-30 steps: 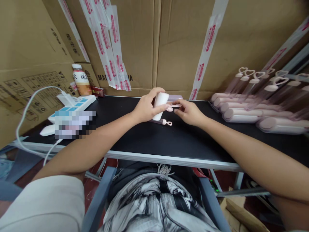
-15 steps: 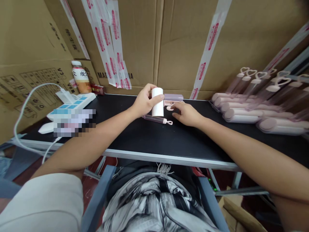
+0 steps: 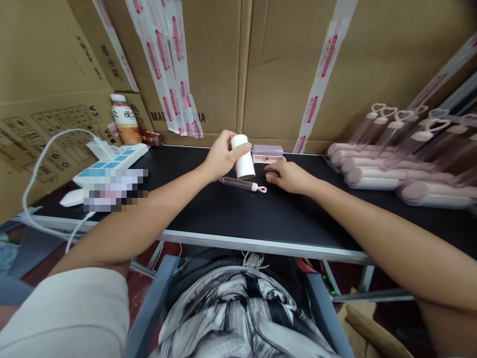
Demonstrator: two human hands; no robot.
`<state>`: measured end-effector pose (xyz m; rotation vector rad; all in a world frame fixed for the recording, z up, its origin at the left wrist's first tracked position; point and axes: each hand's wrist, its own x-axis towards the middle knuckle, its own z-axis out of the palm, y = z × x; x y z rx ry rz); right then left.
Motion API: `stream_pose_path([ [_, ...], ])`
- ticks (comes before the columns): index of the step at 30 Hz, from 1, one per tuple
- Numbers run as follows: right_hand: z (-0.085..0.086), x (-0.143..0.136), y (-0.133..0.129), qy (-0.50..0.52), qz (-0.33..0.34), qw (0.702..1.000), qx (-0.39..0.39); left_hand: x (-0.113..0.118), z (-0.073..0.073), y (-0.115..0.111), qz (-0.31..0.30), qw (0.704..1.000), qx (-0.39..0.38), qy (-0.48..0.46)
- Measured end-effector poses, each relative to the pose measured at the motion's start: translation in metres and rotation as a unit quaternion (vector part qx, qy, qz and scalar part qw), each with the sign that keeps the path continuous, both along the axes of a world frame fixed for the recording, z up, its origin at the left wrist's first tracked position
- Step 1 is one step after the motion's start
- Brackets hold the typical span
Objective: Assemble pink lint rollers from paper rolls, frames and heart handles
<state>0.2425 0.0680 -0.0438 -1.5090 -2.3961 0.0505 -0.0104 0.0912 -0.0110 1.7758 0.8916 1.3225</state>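
Observation:
My left hand is closed around a white lint roller refill roll, held tilted above the black table. A hollow lower end shows on the roll. My right hand is just right of it, with its fingers curled over a small round pink cap that they partly hide. Below the roll lies a handle with a clear purplish stem and a pale pink loop at its right end. Behind the hands are a pink lint roller holder and a translucent purplish cover.
Several pink and white lint rollers with heart-shaped loops are stacked at the right. On the left are a white power strip with a cable, a drink bottle and a pixelated item. Cardboard walls the back.
My right hand has taken the round pink cap from beside the holder and moved it slightly right and nearer. In my left hand the roll has tilted, its lower end swinging right.

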Motion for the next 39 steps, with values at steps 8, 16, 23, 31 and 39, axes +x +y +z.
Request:
stream_pose_path([
  [8, 0.011, 0.000, -0.008, 0.020, 0.018, 0.999, 0.036, 0.000, 0.004, 0.000, 0.036, 0.999, -0.028, -0.015],
  [16, 0.011, -0.002, -0.010, 0.001, -0.014, 1.000, 0.008, -0.002, 0.005, 0.003, 0.030, 0.998, -0.055, -0.026],
  [23, 0.009, 0.000, -0.008, -0.013, -0.027, 0.999, -0.030, 0.000, 0.009, -0.001, 0.042, 0.996, -0.074, -0.027],
  [31, 0.010, -0.002, -0.012, 0.080, 0.026, 0.996, 0.001, -0.001, 0.013, -0.004, 0.035, 0.991, -0.116, -0.047],
  [39, 0.010, -0.017, -0.025, 0.370, 0.132, 0.915, 0.093, -0.001, 0.014, -0.004, 0.034, 0.983, -0.152, -0.093],
])
